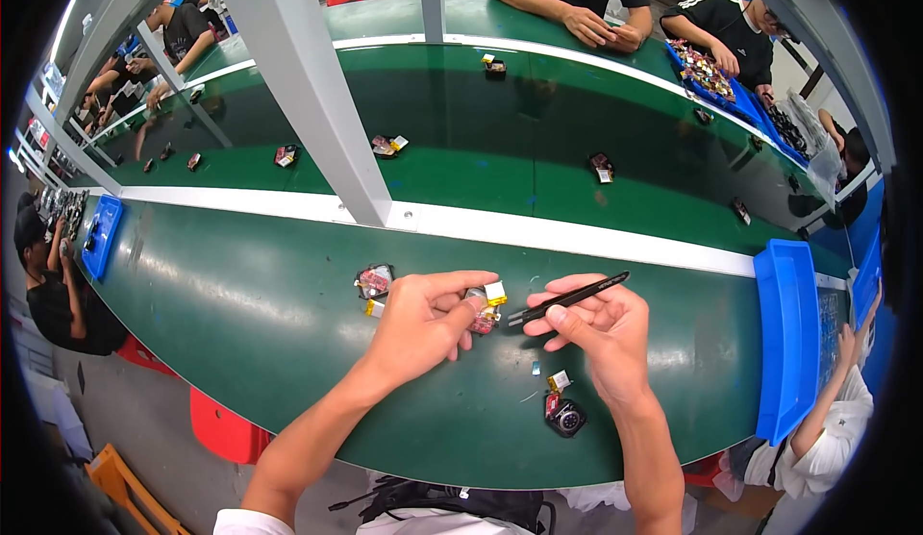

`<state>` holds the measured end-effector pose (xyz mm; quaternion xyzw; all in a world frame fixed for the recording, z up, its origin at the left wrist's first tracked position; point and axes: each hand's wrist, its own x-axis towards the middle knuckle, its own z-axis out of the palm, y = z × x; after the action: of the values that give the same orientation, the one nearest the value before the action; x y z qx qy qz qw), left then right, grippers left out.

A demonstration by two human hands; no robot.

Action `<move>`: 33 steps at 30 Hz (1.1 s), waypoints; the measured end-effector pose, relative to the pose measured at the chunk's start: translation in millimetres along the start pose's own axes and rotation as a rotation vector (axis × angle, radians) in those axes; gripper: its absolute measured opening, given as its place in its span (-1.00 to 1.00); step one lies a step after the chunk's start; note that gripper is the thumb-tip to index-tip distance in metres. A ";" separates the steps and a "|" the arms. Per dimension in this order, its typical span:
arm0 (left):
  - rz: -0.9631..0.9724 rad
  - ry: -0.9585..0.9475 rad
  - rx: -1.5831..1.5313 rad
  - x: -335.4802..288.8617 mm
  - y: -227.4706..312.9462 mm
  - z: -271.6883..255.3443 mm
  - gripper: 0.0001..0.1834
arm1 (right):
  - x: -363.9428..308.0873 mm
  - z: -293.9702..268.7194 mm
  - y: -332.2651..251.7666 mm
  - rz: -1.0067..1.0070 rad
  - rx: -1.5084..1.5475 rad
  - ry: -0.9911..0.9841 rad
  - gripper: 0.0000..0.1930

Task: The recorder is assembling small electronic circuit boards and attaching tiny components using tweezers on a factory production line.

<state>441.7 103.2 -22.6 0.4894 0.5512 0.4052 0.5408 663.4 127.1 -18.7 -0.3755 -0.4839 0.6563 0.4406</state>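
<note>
My left hand (415, 322) grips a small electronic assembly with a red circuit board (487, 322) between thumb and fingers. A silver-and-yellow battery pouch (495, 293) sticks up from it by the fingertips. Black tweezers (584, 294) rest in my right hand (615, 335), their tips pointing left toward the assembly but apart from it. Beyond my left wrist lies another black-cased unit (374, 280) with a yellow battery (374, 309), partly hidden by the hand. Nearer me, below the right hand, is a unit with a round dial-like part (567, 419) and a silver battery pouch (560, 380).
A long blue tray (784, 343) stands at the right end of the green bench (231, 295). Past the white rail (538, 246), a green conveyor (481, 165) carries several similar units. A grey post (308, 93) rises from the rail. Other people sit around the line.
</note>
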 end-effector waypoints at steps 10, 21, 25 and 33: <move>-0.011 -0.070 0.049 1.2 5.2 -2.2 -0.66 | 3.0 -8.2 5.6 -0.077 -0.204 -0.059 -0.85; 0.001 -0.144 0.092 0.0 5.2 -1.1 -0.66 | 0.3 -0.5 7.3 -0.124 -0.227 -0.036 -0.83; -0.005 -0.145 0.110 0.4 7.3 2.3 -0.66 | 0.1 -3.9 6.6 -0.090 -0.248 -0.063 -0.84; -0.003 -0.147 0.139 -0.2 6.3 2.3 -0.68 | 0.1 -0.4 5.4 -0.061 -0.265 -0.046 -0.86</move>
<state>444.7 104.0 -16.7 0.5534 0.5374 0.3282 0.5452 662.6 126.5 -24.1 -0.4005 -0.5875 0.5812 0.3958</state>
